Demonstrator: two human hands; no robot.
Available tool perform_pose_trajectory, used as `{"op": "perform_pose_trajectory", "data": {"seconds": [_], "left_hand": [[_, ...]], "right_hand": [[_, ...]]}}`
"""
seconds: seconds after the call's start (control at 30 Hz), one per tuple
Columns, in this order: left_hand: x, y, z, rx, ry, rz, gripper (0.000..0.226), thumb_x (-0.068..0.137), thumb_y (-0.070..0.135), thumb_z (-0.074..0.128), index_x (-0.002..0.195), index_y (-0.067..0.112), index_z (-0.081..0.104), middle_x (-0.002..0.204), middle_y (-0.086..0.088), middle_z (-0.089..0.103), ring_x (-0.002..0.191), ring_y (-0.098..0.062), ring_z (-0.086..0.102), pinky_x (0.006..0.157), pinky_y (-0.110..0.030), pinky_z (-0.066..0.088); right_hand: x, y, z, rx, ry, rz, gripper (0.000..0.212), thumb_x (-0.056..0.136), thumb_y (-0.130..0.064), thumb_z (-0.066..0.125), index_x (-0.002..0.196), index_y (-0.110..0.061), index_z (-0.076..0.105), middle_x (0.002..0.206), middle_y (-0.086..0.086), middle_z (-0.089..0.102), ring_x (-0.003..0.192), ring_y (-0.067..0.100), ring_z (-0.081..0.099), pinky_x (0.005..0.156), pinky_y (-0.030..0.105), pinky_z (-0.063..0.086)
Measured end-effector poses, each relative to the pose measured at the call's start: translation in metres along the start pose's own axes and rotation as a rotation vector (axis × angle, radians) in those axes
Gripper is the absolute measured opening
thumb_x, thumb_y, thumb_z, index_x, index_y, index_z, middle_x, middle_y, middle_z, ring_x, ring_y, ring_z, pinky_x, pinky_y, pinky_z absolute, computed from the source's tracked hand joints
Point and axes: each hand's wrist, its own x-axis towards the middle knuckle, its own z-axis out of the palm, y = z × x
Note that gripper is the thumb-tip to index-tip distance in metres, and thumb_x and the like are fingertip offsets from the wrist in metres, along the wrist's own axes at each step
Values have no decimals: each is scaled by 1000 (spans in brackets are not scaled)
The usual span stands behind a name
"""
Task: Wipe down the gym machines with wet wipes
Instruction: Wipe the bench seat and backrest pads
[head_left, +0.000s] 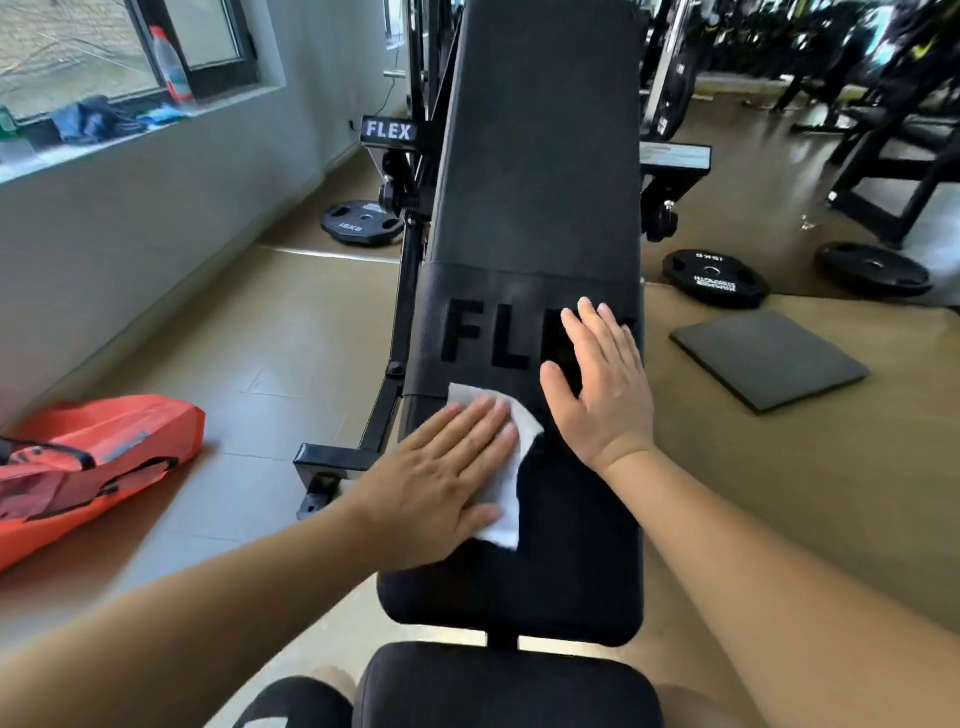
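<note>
At the lower left of the frame an orange bag (88, 457) lay on the floor, well apart from the work. Just left of centre, the left hand (441, 478) lay flat with straight fingers, pressing a white wet wipe (506, 483) onto the left side of the black bench pad (535, 182). The fingertips pointed up and to the right, toward the seam below the FLEX lettering. The pad's long axis ran from the lower centre of the frame straight up to the top centre, away from the person, so most of its length lay beyond both hands. The wipe sat low on that axis, with a corner poking out past the fingertips toward mid-pad. To the right of it, the right hand (605, 384) rested open and flat on the pad, fingers spread over the last letters of FLEX, holding nothing. It sat higher in the frame than the left. The next stroke would probably run up-frame along the pad, and the left hand, already on the wipe, was the one placed to make it.
</note>
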Motion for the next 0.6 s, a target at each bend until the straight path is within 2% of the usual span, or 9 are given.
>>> {"op": "perform_pose_trajectory", "data": {"seconds": [0.07,0.13,0.23,0.3,0.37,0.43,0.47,0.53,0.6], "left_hand": [[27,10,-6,-96,28,-270,75,107,57,8,160,9,-16,168,-13,-24,154,-24,-28,128,-46,-6],[42,37,-3,-162,29,-326,75,107,55,6,158,7,-21,165,-14,-31,151,-25,-34,127,-47,-12],[28,78,9,-78,33,32,75,108,54,20,163,7,1,170,-16,-8,157,-28,-15,128,-47,-3],[29,72,7,-28,17,169,75,106,55,26,163,10,7,171,-13,-2,158,-26,-9,127,-45,-1],[51,59,-4,-20,5,104,76,106,57,20,163,13,-3,170,-10,-11,157,-22,-18,128,-43,-7],[74,56,-13,-40,2,-143,77,105,58,13,161,12,-13,168,-12,-22,153,-23,-30,127,-44,-12],[81,62,-14,-75,14,-219,77,105,57,12,161,11,-15,166,-13,-25,151,-25,-32,127,-45,-13],[79,84,-6,-121,26,-165,77,106,56,16,161,10,-11,167,-15,-22,152,-28,-30,127,-47,-10],[59,108,5,-71,19,54,78,106,56,23,163,10,-2,170,-14,-11,156,-28,-22,127,-48,-6]], "right_hand": [[-18,4,-8,120,20,85,55,104,-33,40,156,-16,42,169,0,27,158,13,17,129,40,16],[-48,11,-18,178,47,210,46,107,-24,43,152,-15,48,167,-2,31,155,11,22,127,35,21],[-90,23,-31,349,-30,327,42,107,-17,43,148,-14,54,164,-8,35,150,-1,28,120,13,22],[-103,28,-36,412,-74,329,42,107,-15,43,149,-16,52,163,-12,35,148,-7,29,113,3,19],[-104,30,-41,485,-107,361,45,108,-15,44,152,-20,48,161,-14,38,146,-8,31,119,11,23],[-102,29,-46,572,-120,400,46,108,-16,44,154,-24,45,157,-16,41,145,-6,35,122,24,29],[-100,29,-49,599,-126,417,47,108,-18,45,154,-25,44,155,-16,43,144,-5,37,122,25,31],[-95,30,-53,609,-155,430,47,109,-20,45,156,-24,42,154,-15,44,143,-3,39,120,24,32],[-93,34,-57,603,-201,430,47,109,-23,44,157,-25,40,157,-14,42,143,-3,38,120,21,29]]}}
